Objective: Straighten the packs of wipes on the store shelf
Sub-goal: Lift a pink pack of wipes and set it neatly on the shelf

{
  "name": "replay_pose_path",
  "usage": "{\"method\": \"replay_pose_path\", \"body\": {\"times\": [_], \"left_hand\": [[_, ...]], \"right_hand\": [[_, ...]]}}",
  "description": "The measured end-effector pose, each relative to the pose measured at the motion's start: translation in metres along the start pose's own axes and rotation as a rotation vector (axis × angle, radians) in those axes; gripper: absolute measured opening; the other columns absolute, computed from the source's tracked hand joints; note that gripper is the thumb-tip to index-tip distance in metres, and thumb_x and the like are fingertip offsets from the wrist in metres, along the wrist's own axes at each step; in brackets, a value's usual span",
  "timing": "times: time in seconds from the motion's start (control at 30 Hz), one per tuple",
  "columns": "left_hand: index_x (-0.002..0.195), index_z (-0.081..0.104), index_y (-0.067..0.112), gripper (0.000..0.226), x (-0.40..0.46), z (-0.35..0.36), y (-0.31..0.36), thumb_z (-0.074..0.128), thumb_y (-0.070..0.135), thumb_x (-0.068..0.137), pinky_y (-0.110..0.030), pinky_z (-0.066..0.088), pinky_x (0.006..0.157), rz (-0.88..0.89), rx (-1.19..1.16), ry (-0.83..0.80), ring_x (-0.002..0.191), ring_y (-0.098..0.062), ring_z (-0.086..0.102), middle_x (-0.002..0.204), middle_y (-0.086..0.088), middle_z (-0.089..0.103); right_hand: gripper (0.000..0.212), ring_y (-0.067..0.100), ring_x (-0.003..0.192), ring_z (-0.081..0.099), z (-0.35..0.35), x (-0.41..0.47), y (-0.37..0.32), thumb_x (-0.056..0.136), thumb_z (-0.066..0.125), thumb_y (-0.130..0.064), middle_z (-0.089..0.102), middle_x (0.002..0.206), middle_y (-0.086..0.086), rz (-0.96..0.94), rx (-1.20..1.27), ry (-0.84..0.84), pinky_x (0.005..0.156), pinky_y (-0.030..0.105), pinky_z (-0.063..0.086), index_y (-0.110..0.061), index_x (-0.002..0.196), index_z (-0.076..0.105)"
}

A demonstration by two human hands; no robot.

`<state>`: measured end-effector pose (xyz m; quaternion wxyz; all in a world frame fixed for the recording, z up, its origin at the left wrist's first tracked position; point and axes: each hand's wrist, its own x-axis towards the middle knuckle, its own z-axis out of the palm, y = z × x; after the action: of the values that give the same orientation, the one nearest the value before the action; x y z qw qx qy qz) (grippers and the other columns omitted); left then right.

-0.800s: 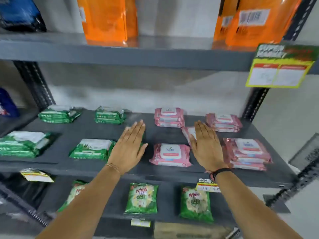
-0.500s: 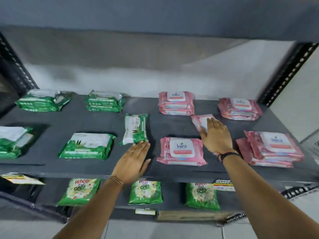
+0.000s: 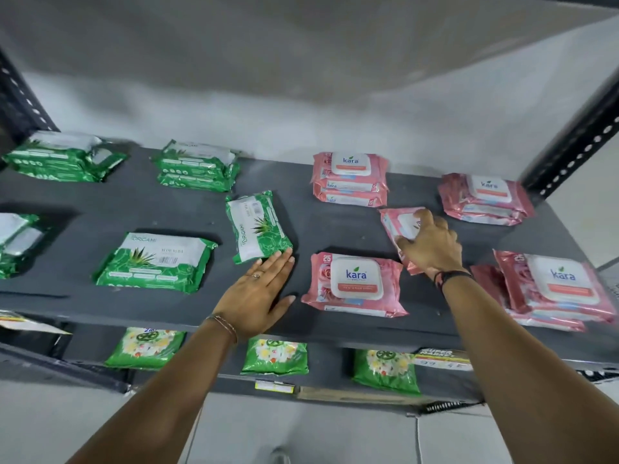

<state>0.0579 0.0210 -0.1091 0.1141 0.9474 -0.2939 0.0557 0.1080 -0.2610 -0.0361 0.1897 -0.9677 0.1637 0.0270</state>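
Lower shelf (image 3: 328, 380), nearest: three green packets (image 3: 274, 358) lay flat in a row. Grey shelf (image 3: 134, 212), front edge: the left hand (image 3: 256, 296) lay flat, grip open with fingers extended, fingertips touching the near end of the skewed green pack (image 3: 258, 226). This pack's long axis ran from about 5 o'clock to 11 o'clock, out of line with the squared green pack (image 3: 155, 262) at its 8 o'clock, whose long axis ran 3 to 9 o'clock. A pink Kara pack (image 3: 353, 284) lay squared between the two hands. The right hand (image 3: 430, 246), wearing a dark wristband (image 3: 450, 277), had its grip closed on the skewed pink pack (image 3: 398, 226), whose long axis ran roughly 5 to 11 o'clock; the hand covered its near half. A pink stack (image 3: 552, 289) lay at 3 o'clock of that hand. Rear row: two green stacks (image 3: 197, 169) and two pink stacks (image 3: 351, 179), squared, against the wall (image 3: 301, 95).
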Motion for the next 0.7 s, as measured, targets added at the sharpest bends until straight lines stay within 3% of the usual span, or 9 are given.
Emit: {"method": "replay_pose_path", "body": {"times": [0.17, 0.3, 0.4, 0.47, 0.57, 0.7], "left_hand": [[0.134, 0.029, -0.003, 0.073, -0.005, 0.001, 0.005, 0.004, 0.052, 0.093, -0.03, 0.006, 0.105, 0.012, -0.006, 0.002, 0.128, -0.028, 0.021, 0.14, -0.01, 0.022], [0.135, 0.03, 0.0, 0.08, -0.005, 0.003, 0.003, -0.002, 0.057, 0.09, -0.043, 0.012, 0.105, -0.016, -0.019, 0.006, 0.128, -0.021, 0.02, 0.14, -0.007, 0.02], [0.133, 0.035, -0.001, 0.078, -0.005, -0.001, 0.004, 0.003, 0.056, 0.091, -0.05, 0.015, 0.101, -0.024, -0.024, -0.007, 0.126, -0.022, 0.027, 0.14, -0.012, 0.031], [0.131, 0.039, -0.002, 0.075, -0.005, -0.002, 0.005, 0.007, 0.054, 0.092, -0.053, 0.019, 0.098, -0.023, -0.016, -0.02, 0.124, -0.027, 0.036, 0.137, -0.017, 0.04], [0.127, 0.043, -0.003, 0.074, -0.005, -0.003, 0.005, 0.009, 0.052, 0.093, -0.057, 0.022, 0.094, -0.019, -0.006, -0.034, 0.119, -0.032, 0.043, 0.132, -0.02, 0.046], [0.127, 0.043, -0.004, 0.074, -0.005, -0.003, 0.005, 0.009, 0.052, 0.093, -0.057, 0.022, 0.095, -0.023, -0.017, -0.024, 0.119, -0.033, 0.044, 0.132, -0.021, 0.046]], "right_hand": [[0.056, 0.043, 0.118, 0.042, -0.008, -0.004, -0.001, 0.076, 0.064, -0.019, 0.047, 0.129, 0.02, -0.028, 0.177, 0.043, 0.1, 0.052, 0.037, -0.015, 0.125, 0.036], [0.061, 0.037, 0.117, 0.045, -0.022, -0.015, -0.008, 0.071, 0.07, -0.013, 0.049, 0.127, 0.014, -0.26, 0.281, -0.002, 0.1, 0.053, 0.04, -0.019, 0.123, 0.039], [0.062, 0.025, 0.12, 0.045, -0.036, -0.032, -0.016, 0.07, 0.072, -0.004, 0.047, 0.122, 0.0, -0.509, 0.342, -0.167, 0.095, 0.035, 0.04, -0.019, 0.122, 0.042], [0.063, 0.015, 0.119, 0.043, -0.042, -0.046, -0.021, 0.073, 0.071, -0.003, 0.044, 0.124, -0.006, -0.58, 0.327, -0.354, 0.093, 0.028, 0.039, -0.029, 0.12, 0.038], [0.068, 0.017, 0.12, 0.043, -0.037, -0.059, -0.024, 0.074, 0.072, -0.007, 0.045, 0.133, -0.002, -0.615, 0.22, -0.527, 0.1, 0.038, 0.044, -0.037, 0.123, 0.035], [0.075, 0.016, 0.133, 0.028, -0.033, -0.061, -0.026, 0.074, 0.074, -0.019, 0.033, 0.146, -0.009, -0.686, 0.059, -0.526, 0.116, 0.042, 0.022, -0.031, 0.135, 0.032]]}}
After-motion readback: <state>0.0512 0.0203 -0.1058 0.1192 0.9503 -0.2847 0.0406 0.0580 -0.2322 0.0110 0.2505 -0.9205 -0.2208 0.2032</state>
